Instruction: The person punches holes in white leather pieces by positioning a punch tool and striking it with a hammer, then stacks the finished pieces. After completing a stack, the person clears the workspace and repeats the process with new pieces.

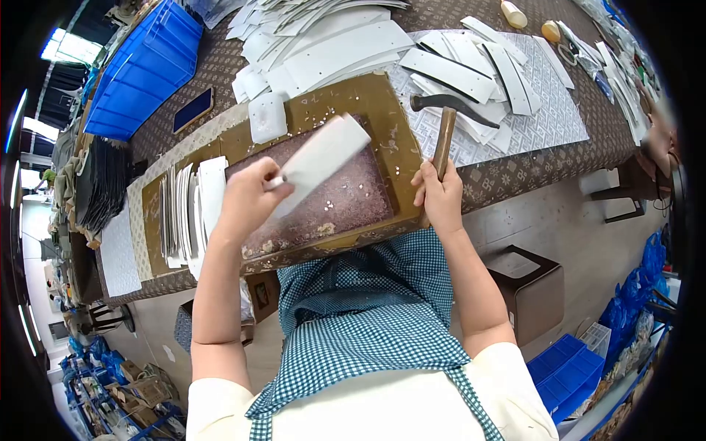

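1. far left, a blue crate (147, 70) sits on the patterned table (213, 73), with a dark flat slab (193, 109) just beside it; both are well apart from the work
2. near the left table edge a row of white pieces (193, 209) stands on edge, touching one another; whether these are finished or waiting i cannot tell
3. the left hand (246, 198) is clenched around a small metal punch (276, 181) and pins a white strip (320, 158) onto the dark speckled pad (346, 198); the strip lies slantwise across the pad
4. small white discs dot the pad and the brown board (382, 110) around it, so i judge many holes are already punched; holes in this strip are too small to tell
5. a white block (267, 117) rests at the board's upper left, clear of the strip
6. the right hand (440, 197) grasps a wooden-handled hammer (443, 132), its head over the white mat (544, 110), off to the right of the punch
7. beyond the board a big heap of white pieces (331, 44) covers the table, so plenty seems left
8. nothing lies between hammer and punch; at lower right a brown box (533, 290) stands on the floor
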Demonstrator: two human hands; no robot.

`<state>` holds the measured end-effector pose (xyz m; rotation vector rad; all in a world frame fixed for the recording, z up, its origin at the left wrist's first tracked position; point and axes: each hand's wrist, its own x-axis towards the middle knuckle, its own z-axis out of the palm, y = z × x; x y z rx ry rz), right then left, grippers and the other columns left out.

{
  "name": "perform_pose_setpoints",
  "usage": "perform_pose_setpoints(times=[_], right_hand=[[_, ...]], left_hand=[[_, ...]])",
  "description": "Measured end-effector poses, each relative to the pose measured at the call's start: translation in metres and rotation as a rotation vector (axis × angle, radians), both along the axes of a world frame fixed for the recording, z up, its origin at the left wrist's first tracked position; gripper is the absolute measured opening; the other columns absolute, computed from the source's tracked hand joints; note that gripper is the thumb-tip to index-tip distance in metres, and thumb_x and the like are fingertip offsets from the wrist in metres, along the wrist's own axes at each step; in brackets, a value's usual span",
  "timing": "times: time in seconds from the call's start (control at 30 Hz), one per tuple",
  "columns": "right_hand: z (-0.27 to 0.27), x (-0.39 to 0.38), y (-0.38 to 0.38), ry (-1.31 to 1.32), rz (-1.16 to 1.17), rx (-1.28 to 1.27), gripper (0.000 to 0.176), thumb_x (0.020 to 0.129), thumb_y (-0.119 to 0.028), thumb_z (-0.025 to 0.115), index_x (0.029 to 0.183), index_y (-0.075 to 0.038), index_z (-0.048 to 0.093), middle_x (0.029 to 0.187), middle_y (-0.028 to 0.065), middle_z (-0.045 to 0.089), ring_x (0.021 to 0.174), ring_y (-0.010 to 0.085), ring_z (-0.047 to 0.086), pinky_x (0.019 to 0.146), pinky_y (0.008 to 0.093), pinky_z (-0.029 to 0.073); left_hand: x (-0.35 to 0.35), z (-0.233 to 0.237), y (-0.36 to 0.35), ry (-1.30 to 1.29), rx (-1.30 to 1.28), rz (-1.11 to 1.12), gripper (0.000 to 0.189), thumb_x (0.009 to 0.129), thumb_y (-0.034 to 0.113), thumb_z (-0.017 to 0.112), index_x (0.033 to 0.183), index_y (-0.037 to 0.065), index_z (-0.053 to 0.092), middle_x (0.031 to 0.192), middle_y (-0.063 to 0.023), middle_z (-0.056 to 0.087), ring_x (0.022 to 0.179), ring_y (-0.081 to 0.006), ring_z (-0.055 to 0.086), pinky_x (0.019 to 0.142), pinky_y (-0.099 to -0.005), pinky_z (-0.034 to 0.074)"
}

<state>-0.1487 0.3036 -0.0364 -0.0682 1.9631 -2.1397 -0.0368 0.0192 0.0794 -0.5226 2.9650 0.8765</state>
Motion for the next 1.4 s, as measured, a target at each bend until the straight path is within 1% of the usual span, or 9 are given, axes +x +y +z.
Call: perform_pose_setpoints(times=[0.17, 0.23, 0.37, 0.6, 0.73, 0.9, 1.1, 1.17, 1.4], right_hand=[[0.000, 0.000, 0.001, -0.025, -0.032, -0.075, 0.018, 0.102, -0.019, 0.055, 0.103, -0.001, 0.052, 0.072, 0.0060, 0.061, 0.044, 0.0099, 0.053, 0.041, 0.0238, 0.043], [0.000, -0.001, 0.001, -0.049, -0.052, -0.109, 0.018, 0.102, -0.019, 0.055, 0.102, -0.001, 0.051, 0.071, 0.0054, 0.059, 0.044, 0.0095, 0.052, 0.042, 0.0232, 0.043], [-0.003, -0.003, 0.001, -0.079, -0.078, -0.138, 0.018, 0.102, -0.019, 0.055, 0.100, -0.001, 0.052, 0.069, 0.0050, 0.058, 0.044, 0.0094, 0.051, 0.041, 0.0232, 0.042], [-0.002, -0.003, 0.001, -0.102, -0.062, -0.147, 0.019, 0.102, -0.020, 0.056, 0.099, -0.002, 0.052, 0.069, 0.0044, 0.058, 0.044, 0.0092, 0.052, 0.040, 0.0235, 0.042], [-0.002, -0.002, 0.000, -0.121, -0.090, -0.189, 0.018, 0.102, -0.019, 0.056, 0.097, -0.002, 0.052, 0.070, 0.0038, 0.057, 0.044, 0.0090, 0.052, 0.040, 0.0234, 0.042], [-0.005, -0.004, 0.000, -0.139, -0.095, -0.218, 0.019, 0.102, -0.020, 0.056, 0.094, -0.003, 0.052, 0.069, 0.0036, 0.057, 0.045, 0.0089, 0.052, 0.040, 0.0241, 0.043], [-0.012, -0.005, -0.002, -0.131, -0.113, -0.247, 0.019, 0.102, -0.020, 0.055, 0.097, -0.002, 0.051, 0.069, 0.0043, 0.057, 0.043, 0.0099, 0.051, 0.040, 0.0241, 0.043], [-0.010, -0.005, -0.001, -0.111, -0.103, -0.263, 0.018, 0.102, -0.019, 0.055, 0.099, -0.002, 0.051, 0.069, 0.0045, 0.057, 0.043, 0.0101, 0.051, 0.040, 0.0241, 0.042], [-0.007, -0.004, 0.001, -0.125, -0.085, -0.231, 0.015, 0.103, -0.017, 0.053, 0.098, -0.003, 0.050, 0.070, 0.0034, 0.056, 0.045, 0.0094, 0.050, 0.042, 0.0234, 0.043]], left_hand=[[-0.015, -0.030, -0.049, 0.259, -0.557, 0.025, 0.023, 0.090, 0.022, 0.065, 0.107, 0.006, 0.064, 0.098, -0.0106, 0.068, 0.077, -0.0259, 0.070, 0.068, -0.0399, 0.053], [-0.012, -0.032, -0.019, 0.140, -0.419, -0.051, 0.020, 0.088, 0.020, 0.069, 0.104, 0.009, 0.066, 0.095, -0.0099, 0.068, 0.070, -0.0223, 0.068, 0.061, -0.0348, 0.054], [0.015, -0.028, 0.053, 0.365, -0.280, -0.733, 0.018, 0.082, 0.015, 0.071, 0.099, 0.012, 0.066, 0.080, -0.0027, 0.061, 0.062, -0.0177, 0.065, 0.051, -0.0301, 0.052], [0.003, -0.034, 0.004, 0.380, -0.300, -0.070, 0.019, 0.082, 0.007, 0.071, 0.100, 0.006, 0.064, 0.088, -0.0102, 0.065, 0.067, -0.0253, 0.067, 0.058, -0.0354, 0.055], [0.015, -0.023, 0.045, 0.099, -0.081, -0.462, 0.022, 0.078, 0.007, 0.071, 0.098, 0.006, 0.064, 0.087, -0.0103, 0.063, 0.072, -0.0287, 0.067, 0.064, -0.0379, 0.053], [-0.017, -0.022, 0.066, 0.255, 0.684, 0.018, 0.014, 0.090, 0.005, 0.060, 0.103, -0.001, 0.064, 0.085, 0.0025, 0.061, 0.073, -0.0035, 0.053, 0.064, -0.0219, 0.043], [-0.146, 0.010, 0.125, 0.528, 1.138, 0.160, 0.031, 0.095, 0.017, 0.057, 0.118, -0.005, 0.061, 0.083, 0.0017, 0.059, 0.069, -0.0051, 0.053, 0.061, -0.0217, 0.043], [-0.178, 0.024, 0.126, 0.315, 1.115, -0.096, 0.060, 0.102, 0.029, 0.055, 0.147, -0.007, 0.036, 0.125, -0.0149, 0.060, 0.088, -0.0154, 0.066, 0.072, -0.0249, 0.053], [-0.146, -0.024, 0.102, 0.346, 0.958, -0.133, 0.028, 0.101, 0.015, 0.056, 0.121, -0.003, 0.059, 0.102, -0.0077, 0.067, 0.067, -0.0081, 0.065, 0.053, -0.0249, 0.049]])
